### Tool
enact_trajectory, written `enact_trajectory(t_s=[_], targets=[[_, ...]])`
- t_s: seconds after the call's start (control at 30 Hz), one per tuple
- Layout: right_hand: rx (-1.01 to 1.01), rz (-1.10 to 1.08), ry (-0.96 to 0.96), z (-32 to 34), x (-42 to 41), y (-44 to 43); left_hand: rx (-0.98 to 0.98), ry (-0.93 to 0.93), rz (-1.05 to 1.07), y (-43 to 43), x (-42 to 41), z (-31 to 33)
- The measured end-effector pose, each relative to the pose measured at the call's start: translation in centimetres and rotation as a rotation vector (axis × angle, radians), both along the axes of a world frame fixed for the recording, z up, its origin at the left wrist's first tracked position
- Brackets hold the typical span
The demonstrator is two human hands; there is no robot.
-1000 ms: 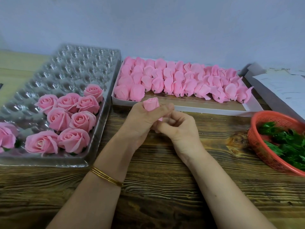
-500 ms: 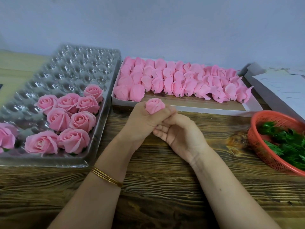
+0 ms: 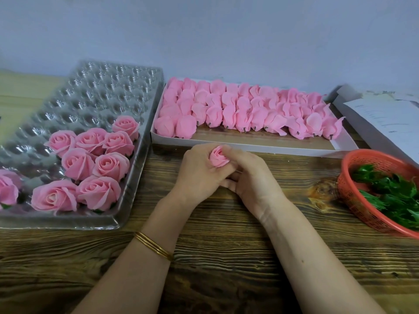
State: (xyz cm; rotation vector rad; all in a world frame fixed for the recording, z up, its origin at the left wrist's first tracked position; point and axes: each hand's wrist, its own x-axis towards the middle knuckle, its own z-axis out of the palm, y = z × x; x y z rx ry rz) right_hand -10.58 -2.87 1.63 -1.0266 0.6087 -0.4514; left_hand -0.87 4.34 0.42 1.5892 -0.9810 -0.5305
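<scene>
A small pink rose bud [image 3: 218, 157] sits between both hands over the wooden table [image 3: 226, 257], its spiral centre facing up. My left hand [image 3: 199, 171] grips it from the left, fingers curled round its base. From the right, my right hand [image 3: 251, 177] has its fingers closed against the bud's side and underneath it. The bud's lower part is hidden by the fingers.
A clear plastic cell tray [image 3: 95, 96] on the left holds several opened pink roses [image 3: 99, 164]. A white flat box [image 3: 260, 147] behind the hands is packed with closed pink buds. A red basket [image 3: 353, 200] of green leaves sits at right, papers [image 3: 385, 118] behind it.
The bud has turned so its spiral centre shows, and it sits lower between the hands. My right hand has moved up from below and closed against the bud's right side.
</scene>
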Motion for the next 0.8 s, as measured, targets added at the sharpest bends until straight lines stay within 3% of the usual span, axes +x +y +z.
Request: enact_trajectory(t_s=[0.8], targets=[[0.004, -0.003, 0.025, 0.07, -0.07, -0.16, 0.07, 0.026, -0.019, 0.08, -0.17, 0.35]])
